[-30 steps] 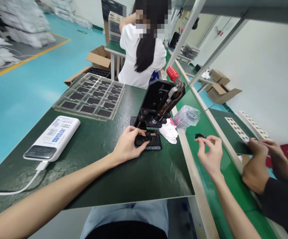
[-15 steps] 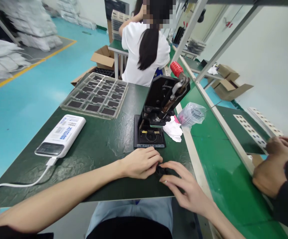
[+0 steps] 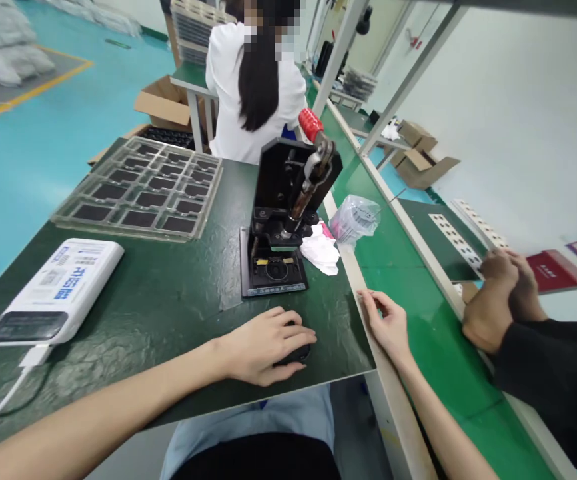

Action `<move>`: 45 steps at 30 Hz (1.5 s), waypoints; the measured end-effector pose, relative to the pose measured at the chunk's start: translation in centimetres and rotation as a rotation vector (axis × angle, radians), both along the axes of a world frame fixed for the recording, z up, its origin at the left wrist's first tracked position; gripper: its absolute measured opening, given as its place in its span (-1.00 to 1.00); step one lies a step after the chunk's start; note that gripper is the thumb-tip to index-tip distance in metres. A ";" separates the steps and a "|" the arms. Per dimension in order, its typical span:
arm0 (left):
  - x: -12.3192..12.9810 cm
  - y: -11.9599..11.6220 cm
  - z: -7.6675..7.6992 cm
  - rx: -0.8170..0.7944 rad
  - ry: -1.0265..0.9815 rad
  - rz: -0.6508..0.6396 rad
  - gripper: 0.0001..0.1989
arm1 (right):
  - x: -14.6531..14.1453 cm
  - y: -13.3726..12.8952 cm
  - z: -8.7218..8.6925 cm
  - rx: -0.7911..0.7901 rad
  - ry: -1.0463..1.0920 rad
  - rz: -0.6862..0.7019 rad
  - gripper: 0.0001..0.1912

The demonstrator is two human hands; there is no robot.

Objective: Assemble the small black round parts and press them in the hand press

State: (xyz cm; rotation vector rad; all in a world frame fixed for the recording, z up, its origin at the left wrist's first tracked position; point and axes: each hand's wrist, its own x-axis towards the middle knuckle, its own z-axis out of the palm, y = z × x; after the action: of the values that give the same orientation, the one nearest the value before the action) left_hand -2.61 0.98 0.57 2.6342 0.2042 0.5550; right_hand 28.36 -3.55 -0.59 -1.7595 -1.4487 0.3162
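My left hand (image 3: 266, 345) rests on the dark green table with its fingers curled over a small black part (image 3: 296, 353), mostly hidden under them. My right hand (image 3: 387, 327) is apart from it, above the pale rail at the table's right edge. Its thumb and fingertips are pinched together, and whatever is between them is too small to make out. Beyond my left hand stands a black toggle press (image 3: 293, 200) with a red handle (image 3: 310, 125). Its upper plate is raised, and a black round-centred piece (image 3: 276, 269) lies in its base.
A clear compartment tray (image 3: 141, 190) with dark pads lies at the back left, a white power bank (image 3: 53, 290) in front of it. Crumpled white tissue (image 3: 321, 250) and a plastic bag (image 3: 354, 220) sit right of the press. A co-worker's hands (image 3: 501, 293) are across the green belt (image 3: 448, 347).
My right hand has moved away from the black part, out to the right over the rail. My left hand now covers the part alone. The whole view has shifted.
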 end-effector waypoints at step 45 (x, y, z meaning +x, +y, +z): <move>0.1 0.4 -0.2 0.053 -0.020 0.060 -0.51 | -13.6 12.2 21.4 0.639 -0.082 0.623 -0.72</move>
State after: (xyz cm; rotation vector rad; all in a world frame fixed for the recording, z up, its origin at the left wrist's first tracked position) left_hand -2.52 1.38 0.36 2.6802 0.2663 0.6138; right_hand 14.71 8.68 20.82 -0.8026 -1.8758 0.0734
